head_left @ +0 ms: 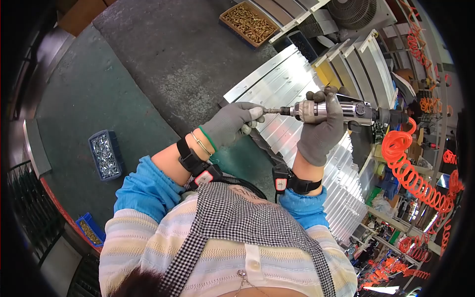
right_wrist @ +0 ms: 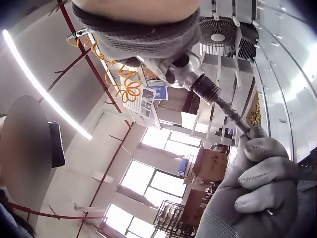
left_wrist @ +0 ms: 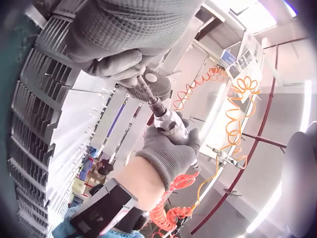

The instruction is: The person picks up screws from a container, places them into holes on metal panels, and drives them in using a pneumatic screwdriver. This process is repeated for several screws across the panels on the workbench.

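Both hands wear grey gloves. My right hand [head_left: 321,136] grips a silver air screwdriver [head_left: 358,114], which lies level and points left. A long metal bit [head_left: 273,111] sticks out of its front end. At the far tip of this bit, my left hand [head_left: 227,123] pinches with thumb and forefinger. The right wrist view shows the bit [right_wrist: 232,115] running into those fingertips, which hide its end. A small metal piece [right_wrist: 270,212] pokes out between the curled lower fingers of the left hand. Ribbed silver metal panels [head_left: 282,81] lie beneath the tool.
A red coiled hose [head_left: 396,146] runs from the screwdriver's back end. A box of brass-coloured screws [head_left: 250,24] stands at the far edge. On the left are a blue bin of silver fasteners [head_left: 106,154] and a smaller blue bin [head_left: 90,230]. A fan [head_left: 354,12] stands beyond the panels.
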Tool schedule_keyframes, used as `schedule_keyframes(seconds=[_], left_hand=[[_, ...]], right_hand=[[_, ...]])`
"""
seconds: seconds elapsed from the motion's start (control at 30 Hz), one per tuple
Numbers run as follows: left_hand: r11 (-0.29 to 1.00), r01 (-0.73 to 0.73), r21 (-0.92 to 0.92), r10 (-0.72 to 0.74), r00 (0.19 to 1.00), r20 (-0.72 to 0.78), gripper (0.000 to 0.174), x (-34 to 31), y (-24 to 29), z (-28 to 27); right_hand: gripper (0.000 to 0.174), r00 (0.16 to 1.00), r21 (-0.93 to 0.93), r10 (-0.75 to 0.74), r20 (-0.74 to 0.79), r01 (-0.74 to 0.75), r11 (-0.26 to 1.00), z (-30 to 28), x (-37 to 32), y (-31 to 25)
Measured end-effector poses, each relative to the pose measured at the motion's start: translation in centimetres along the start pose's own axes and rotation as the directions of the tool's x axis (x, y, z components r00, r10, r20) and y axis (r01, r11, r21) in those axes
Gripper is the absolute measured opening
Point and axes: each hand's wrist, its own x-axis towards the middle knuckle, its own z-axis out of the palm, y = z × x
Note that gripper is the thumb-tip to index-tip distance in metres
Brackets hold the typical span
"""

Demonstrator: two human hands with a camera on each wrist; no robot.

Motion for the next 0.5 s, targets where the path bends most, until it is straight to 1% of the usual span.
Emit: schedule_keyframes(seconds=[0.07,0.13,0.23,0.27,0.33,0.37,0.47,0.5], left_hand=[[1.0,-0.016,0.008,0.016,0.999,0.042,0.027,0.0,0.1,-0.3],[1.0,0.021,0.023,-0.021,1.0,0.01,0.026,-0.1,0.1,-0.2],[0.996,0.084,0.007,-0.084,0.996,-0.024,0.027,-0.7,0.8,0.2],[0.994,0.109,-0.003,-0.109,0.994,-0.031,0.027,-1.0,1.0,0.3],[0.995,0.073,0.062,-0.072,0.997,-0.009,0.03,-1.3,0.9,0.0],[0.994,0.053,0.094,-0.053,0.999,0.001,0.031,-1.4,1.0,0.0],[0.985,0.027,0.173,-0.032,0.999,0.027,0.034,-0.9,0.6,-1.0],[0.985,0.021,0.169,-0.026,0.999,0.027,0.034,-0.9,0.5,-1.0]], right_hand=[[0.04,1.0,0.024,0.01,-0.023,-0.009,1.0,0.0,0.1,0.1],[0.04,0.999,0.03,0.016,-0.046,-0.015,0.999,0.0,0.1,0.1],[0.04,0.999,-0.018,-0.032,-0.021,0.031,0.999,-0.4,0.4,0.8],[0.038,0.999,-0.036,-0.037,0.009,0.038,0.999,-0.4,0.3,1.0],[0.036,0.997,-0.07,-0.045,0.07,0.05,0.996,-0.3,0.1,1.7],[0.036,0.994,-0.102,-0.085,0.067,0.092,0.991,-0.8,0.4,2.5],[0.037,0.994,-0.118,-0.065,0.09,0.075,0.99,-0.6,0.1,3.2],[0.037,0.992,-0.052,-0.007,0.13,0.013,0.999,-0.1,-0.2,2.7]])
